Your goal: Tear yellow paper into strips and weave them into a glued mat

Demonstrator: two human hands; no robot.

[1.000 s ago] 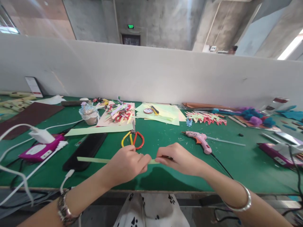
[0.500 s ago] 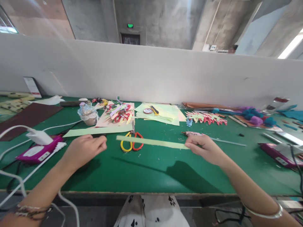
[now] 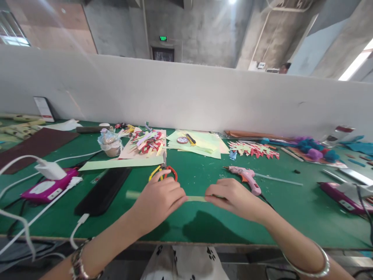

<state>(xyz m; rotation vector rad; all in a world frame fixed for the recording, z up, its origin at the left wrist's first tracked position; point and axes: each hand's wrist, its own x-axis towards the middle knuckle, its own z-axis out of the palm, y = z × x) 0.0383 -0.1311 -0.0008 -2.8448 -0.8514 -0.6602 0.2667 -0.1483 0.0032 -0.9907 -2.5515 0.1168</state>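
A narrow pale green paper strip stretches between my two hands just above the green table. My left hand pinches the strip near its middle, and the strip's left end pokes out, blurred, past my knuckles. My right hand pinches the strip's right end with thumb and fingers closed. Yellow and red scissors lie just behind my left hand. A pink glue gun lies behind my right hand.
A black flat case and a magenta box with a white charger and cables lie to the left. Cut paper pieces, pale green sheets, a small cup and felt scraps line the back, before a white partition.
Half a second ago my hands were wide apart, the right alone holding the strip up. Now my left hand has come back and pinches the strip close to the right hand, lower over the table.
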